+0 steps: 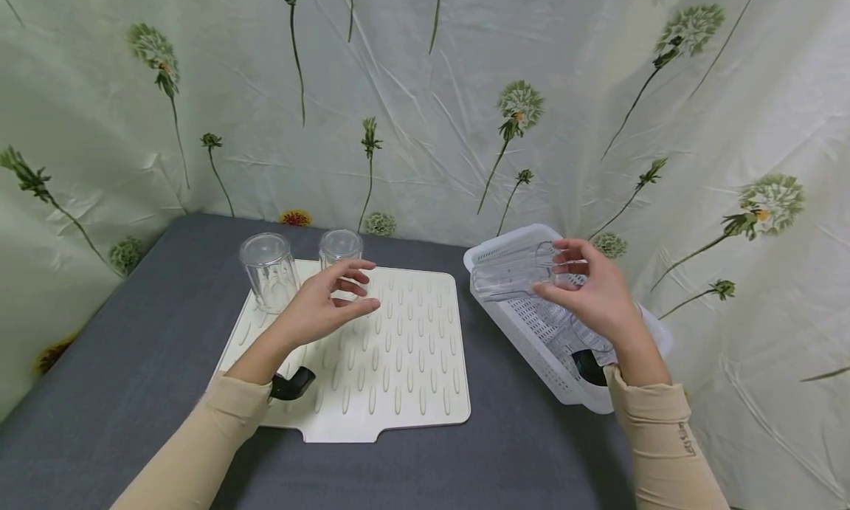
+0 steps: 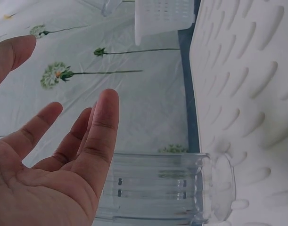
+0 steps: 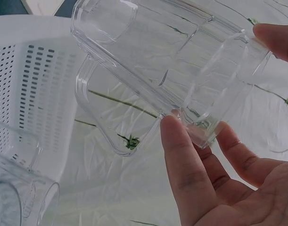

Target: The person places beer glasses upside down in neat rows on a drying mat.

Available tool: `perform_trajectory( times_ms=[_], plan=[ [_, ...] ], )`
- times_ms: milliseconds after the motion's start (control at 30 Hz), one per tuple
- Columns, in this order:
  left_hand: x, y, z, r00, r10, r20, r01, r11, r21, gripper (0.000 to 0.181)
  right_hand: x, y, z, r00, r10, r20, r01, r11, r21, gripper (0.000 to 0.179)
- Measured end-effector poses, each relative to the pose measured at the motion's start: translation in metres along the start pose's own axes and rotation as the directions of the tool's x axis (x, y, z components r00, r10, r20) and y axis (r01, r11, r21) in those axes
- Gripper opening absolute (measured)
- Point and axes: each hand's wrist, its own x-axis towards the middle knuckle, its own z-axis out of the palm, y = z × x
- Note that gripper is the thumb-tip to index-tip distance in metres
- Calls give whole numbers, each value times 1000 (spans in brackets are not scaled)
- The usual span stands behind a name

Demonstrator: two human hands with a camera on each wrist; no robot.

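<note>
My right hand (image 1: 598, 292) grips a clear mug (image 1: 508, 274) near one end, tilted on its side above the white basket (image 1: 514, 340). In the right wrist view, the thumb and fingers pinch the rim end of the mug, and its looped handle (image 3: 120, 148) hangs below. Over the white ribbed mat (image 1: 412, 347), my left hand (image 1: 325, 303) is held with fingers loosely spread and nothing in them. Two clear glasses stand upside down at the mat's far left: one at the corner (image 1: 271, 274), the other (image 1: 341, 244) just behind the left hand.
Inside the basket lies more clear glassware (image 3: 28, 197), partly behind my right wrist. The mat and basket sit side by side on a dark grey tabletop (image 1: 524, 451). A flower-printed curtain (image 1: 425, 126) hangs along the back and sides.
</note>
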Motion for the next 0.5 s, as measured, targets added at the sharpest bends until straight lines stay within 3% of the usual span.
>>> perform_trajectory(
  times_ms=[500],
  plan=[
    [1,7,15,1000,3,27,-1,998,-65,60,-5,-8,8,999,-38,-6,38,998,55,71]
  ],
)
